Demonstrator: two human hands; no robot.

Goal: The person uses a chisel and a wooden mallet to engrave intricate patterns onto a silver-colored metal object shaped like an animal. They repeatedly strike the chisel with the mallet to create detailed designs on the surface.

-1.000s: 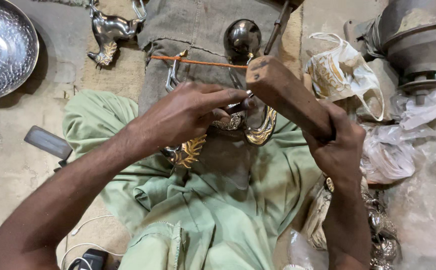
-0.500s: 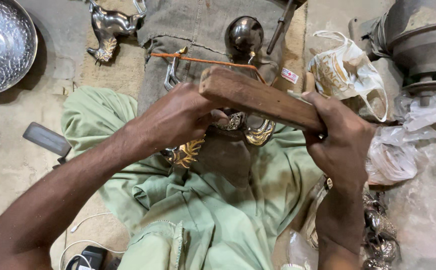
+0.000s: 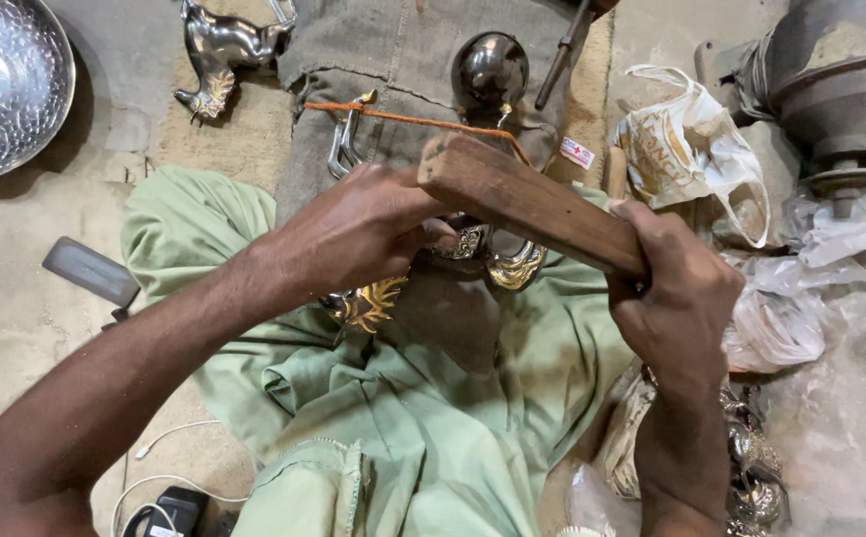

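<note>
Hands meet over the lap here, seen from the head camera looking straight down. The right hand is closed in a full fist around the lower end of a thick, worn brown wooden block, shaped like a mallet. Its long axis runs on a slant, from the fist up and away to the left, and the free, squared-off end points toward the upper left, ending just above the knuckles of the left hand.

The left hand is curled over a shiny silver and gold ornamental metal piece, fingers bent down on it, pinning it against the lap. How much of the piece the fingers wrap I cannot tell, since the hand hides most of it; a gold leaf-shaped part shows just below the wrist side of that hand. The block passes over the metal piece, close above it.

Both hands work over a pale green cloth garment and a coarse grey-brown sackcloth beyond the left hand. On the sackcloth, past the block's free end, lie a thin orange string and a dark polished round metal bowl. Far out beyond the left forearm sits a large hammered silver dish. Beyond the right hand is a crumpled white plastic bag.
</note>
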